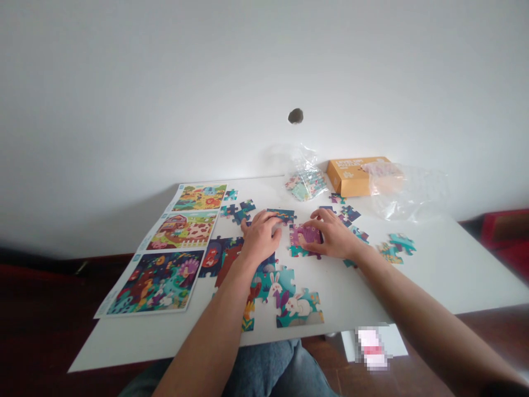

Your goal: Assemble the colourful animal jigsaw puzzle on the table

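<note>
My left hand (262, 236) lies palm down, its fingers apart over the assembled puzzle with a brown bear (228, 258). Its fingertips are close to a dark teal strip of puzzle pieces (281, 214). Between the hands is a joined pink peacock puzzle section (298, 236). Thumb and fingers of my right hand (330, 234) grip this section at its right side, covering part of it. Nearer to me are joined white rabbit pieces (299, 306). My left forearm hides part of the assembled puzzle.
Three reference pictures on a sheet (155, 282) lie at left. Loose pieces (243, 210) are spread behind my left hand, others (400, 244) at right. A bag of puzzle pieces (306, 184), an orange box (351, 179) and an clear plastic bag (413, 193) stand near the wall.
</note>
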Demonstrator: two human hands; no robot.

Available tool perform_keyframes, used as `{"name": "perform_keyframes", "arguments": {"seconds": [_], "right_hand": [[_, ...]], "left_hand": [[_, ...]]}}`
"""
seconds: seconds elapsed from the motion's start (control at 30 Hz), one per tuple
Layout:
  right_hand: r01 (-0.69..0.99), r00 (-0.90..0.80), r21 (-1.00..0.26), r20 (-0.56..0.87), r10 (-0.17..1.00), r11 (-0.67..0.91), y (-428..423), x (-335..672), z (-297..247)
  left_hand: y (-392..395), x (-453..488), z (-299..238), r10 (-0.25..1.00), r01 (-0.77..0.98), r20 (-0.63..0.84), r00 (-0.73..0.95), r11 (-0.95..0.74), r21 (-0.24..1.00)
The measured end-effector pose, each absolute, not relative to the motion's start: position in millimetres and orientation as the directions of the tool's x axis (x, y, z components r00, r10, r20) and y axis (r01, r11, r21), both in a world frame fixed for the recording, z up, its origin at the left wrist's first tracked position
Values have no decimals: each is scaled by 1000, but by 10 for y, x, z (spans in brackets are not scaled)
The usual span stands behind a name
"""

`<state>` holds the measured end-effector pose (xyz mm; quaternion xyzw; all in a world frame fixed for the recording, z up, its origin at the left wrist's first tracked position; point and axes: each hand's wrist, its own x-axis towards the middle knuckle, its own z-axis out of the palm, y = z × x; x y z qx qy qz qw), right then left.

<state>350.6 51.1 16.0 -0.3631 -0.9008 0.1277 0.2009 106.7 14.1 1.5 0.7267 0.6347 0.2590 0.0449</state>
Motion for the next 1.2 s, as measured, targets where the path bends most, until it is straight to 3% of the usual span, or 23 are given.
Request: {"name": "perform_keyframes", "arguments": {"seconds": [0.57,0.77,0.83,1.07,1.2], "right_hand": [[630,-651,-363,236,721,687,562,3551,125],[677,-628,-338,198,753,654,564,3613,162],[686,-625,-327,194,756,650,564,3632,169],[679,-632,-319,205,747,662,573,3657,167],[662,-639,-338,211,739,669,598,3676,129]], "left_hand": [[127,1084,21,945,902,315,89,-211,378],[166,1003,40,892,889,396,-219,15,458],[176,979,38,884,880,395,-250,37,473],[142,1058,23,944,891,327,41,-183,415],[133,1079,-5,955,889,272,119,-225,399]]}}
